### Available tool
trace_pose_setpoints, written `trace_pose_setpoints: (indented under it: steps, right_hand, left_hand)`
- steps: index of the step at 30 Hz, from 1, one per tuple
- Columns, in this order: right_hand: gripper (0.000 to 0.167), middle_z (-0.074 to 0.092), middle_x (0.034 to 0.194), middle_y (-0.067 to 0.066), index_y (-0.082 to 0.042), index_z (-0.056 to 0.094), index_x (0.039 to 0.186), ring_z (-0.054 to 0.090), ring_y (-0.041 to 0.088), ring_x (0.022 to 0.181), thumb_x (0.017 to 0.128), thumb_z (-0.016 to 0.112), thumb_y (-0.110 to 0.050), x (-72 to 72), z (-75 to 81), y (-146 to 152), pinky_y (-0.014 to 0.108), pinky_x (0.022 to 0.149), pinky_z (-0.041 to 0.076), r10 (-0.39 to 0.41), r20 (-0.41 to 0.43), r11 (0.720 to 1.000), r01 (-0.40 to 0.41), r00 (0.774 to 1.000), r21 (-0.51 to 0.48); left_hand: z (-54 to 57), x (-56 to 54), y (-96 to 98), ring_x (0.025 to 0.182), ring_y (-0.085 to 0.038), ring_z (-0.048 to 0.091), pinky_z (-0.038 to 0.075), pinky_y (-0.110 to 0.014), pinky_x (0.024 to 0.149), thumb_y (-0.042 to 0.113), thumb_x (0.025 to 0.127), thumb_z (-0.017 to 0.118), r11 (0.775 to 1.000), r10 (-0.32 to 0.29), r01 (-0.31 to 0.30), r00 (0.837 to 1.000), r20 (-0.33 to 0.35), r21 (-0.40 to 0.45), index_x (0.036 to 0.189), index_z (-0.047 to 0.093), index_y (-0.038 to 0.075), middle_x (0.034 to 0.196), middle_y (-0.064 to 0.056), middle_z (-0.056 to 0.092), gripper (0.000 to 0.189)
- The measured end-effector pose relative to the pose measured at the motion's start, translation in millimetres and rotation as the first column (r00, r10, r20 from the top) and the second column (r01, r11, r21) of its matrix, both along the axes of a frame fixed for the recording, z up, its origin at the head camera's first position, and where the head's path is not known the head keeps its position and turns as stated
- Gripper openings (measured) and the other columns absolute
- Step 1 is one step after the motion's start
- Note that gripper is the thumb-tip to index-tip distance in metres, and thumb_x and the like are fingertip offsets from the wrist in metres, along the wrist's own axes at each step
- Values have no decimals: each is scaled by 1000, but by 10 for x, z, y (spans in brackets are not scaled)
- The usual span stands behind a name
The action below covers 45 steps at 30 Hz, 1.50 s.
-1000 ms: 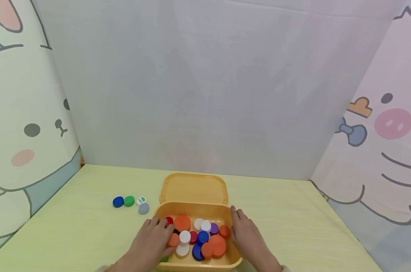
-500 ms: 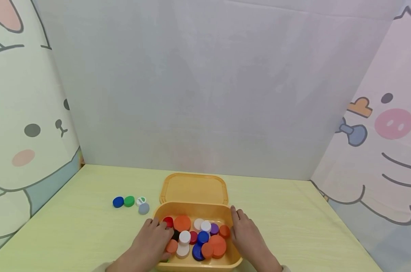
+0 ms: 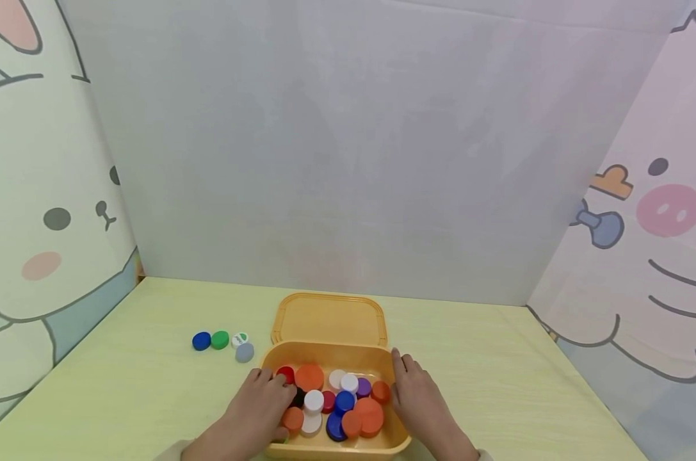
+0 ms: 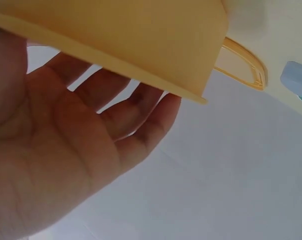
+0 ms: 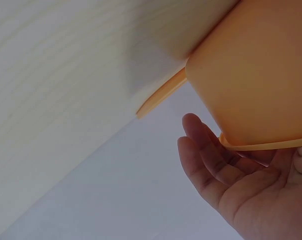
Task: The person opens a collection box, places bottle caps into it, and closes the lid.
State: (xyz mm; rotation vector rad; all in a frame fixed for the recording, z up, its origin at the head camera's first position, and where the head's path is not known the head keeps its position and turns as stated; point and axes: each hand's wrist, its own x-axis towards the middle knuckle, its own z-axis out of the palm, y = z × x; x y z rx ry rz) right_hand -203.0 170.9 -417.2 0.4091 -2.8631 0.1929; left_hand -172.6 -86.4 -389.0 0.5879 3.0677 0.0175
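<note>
A yellow plastic box (image 3: pixel 350 354) full of bottle caps stands in front of me in the head view. Over its left rim reaches my left hand (image 3: pixel 258 406), its fingers down among the caps beside a black cap (image 3: pixel 298 397) and an orange cap (image 3: pixel 292 420). In the left wrist view the rim hides the fingertips of that hand (image 4: pixel 76 130). On the box's right rim rests my right hand (image 3: pixel 419 400). The right wrist view shows the fingers of this hand (image 5: pixel 241 175) loosely bent outside the rim, holding no cap that I can see.
Behind the box lies its yellow lid (image 3: pixel 328 318). To the left on the table (image 3: pixel 486 365) are a blue cap (image 3: pixel 201 340), a green cap (image 3: pixel 219 340), a white-and-green cap (image 3: pixel 240 339) and a grey-blue cap (image 3: pixel 244 352). A pale curtain (image 3: pixel 336 147) hangs behind.
The orange cap by my left hand has shifted towards the box's near side, and more of the black cap shows. My right hand stays on the rim.
</note>
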Motion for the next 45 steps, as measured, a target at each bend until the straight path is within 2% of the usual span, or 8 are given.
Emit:
trace_pose_setpoints:
  steps: [5, 11, 15, 21, 26, 33, 41, 45]
  right_hand:
    - [48, 54, 114, 17, 3, 45, 130, 56, 27, 95, 85, 53, -13, 4, -1, 2, 42, 85, 49, -1, -9, 1000, 1, 1000, 5]
    - [48, 54, 114, 18, 4, 45, 129, 56, 27, 94, 85, 53, -12, 12, 3, 8, 42, 84, 49, 9, -14, 1000, -9, 1000, 3]
    - [48, 54, 116, 18, 3, 45, 130, 56, 28, 95, 85, 53, -12, 15, 2, 7, 43, 84, 49, 7, -4, 1000, -7, 1000, -5]
    - [48, 54, 116, 18, 3, 45, 130, 56, 28, 96, 85, 52, -12, 12, 0, 9, 44, 85, 49, 6, -14, 1000, -6, 1000, -10]
    - [48, 54, 116, 18, 4, 45, 130, 56, 28, 96, 85, 52, -12, 5, -6, 10, 44, 84, 49, 7, -10, 1000, -7, 1000, -13]
    - [48, 54, 114, 18, 3, 45, 130, 57, 28, 93, 84, 52, -12, 2, -4, 7, 43, 82, 50, 12, -8, 1000, -12, 1000, -13]
    - [49, 55, 111, 16, 3, 44, 130, 57, 25, 88, 84, 52, -12, 1, -5, 12, 42, 80, 50, 13, -4, 1000, -13, 1000, -13]
    - [49, 54, 110, 16, 3, 44, 130, 56, 24, 85, 84, 52, -12, -1, -7, 13, 41, 79, 50, 14, 0, 1000, -14, 1000, -18]
  left_hand:
    - [73, 11, -15, 74, -19, 43, 41, -37, 74, 40, 61, 80, 999, -15, 16, 999, -36, 31, 94, 67, 13, 82, -1, 60, 45]
    - [223, 2, -84, 79, -19, 47, 43, -39, 78, 44, 67, 76, 993, 31, -16, 991, -131, 113, 91, 64, 13, 82, 1, 60, 41]
    - [316, -34, -155, 82, -21, 51, 45, -38, 81, 43, 69, 74, 985, 83, -53, 979, -187, 163, 94, 64, 12, 83, 0, 59, 41]
    - [351, -157, -318, 77, -20, 50, 46, -34, 72, 38, 72, 73, 979, 143, -97, 953, -269, 177, 94, 63, 13, 81, 0, 59, 35]
    - [292, -279, -480, 73, -23, 52, 46, -36, 66, 31, 75, 71, 971, 179, -114, 930, -322, 210, 90, 61, 11, 78, -2, 58, 27]
    - [96, -430, -667, 67, -26, 51, 43, -37, 57, 23, 76, 69, 963, 214, -133, 907, -362, 236, 86, 60, 8, 75, -5, 58, 21]
    - [-39, -512, -770, 63, -26, 48, 42, -38, 54, 24, 75, 68, 956, 246, -173, 914, -322, 237, 84, 60, 6, 72, -8, 58, 22]
    - [-95, -537, -792, 62, -26, 47, 41, -39, 55, 25, 74, 69, 960, 245, -187, 924, -293, 210, 83, 58, 6, 70, -6, 55, 23]
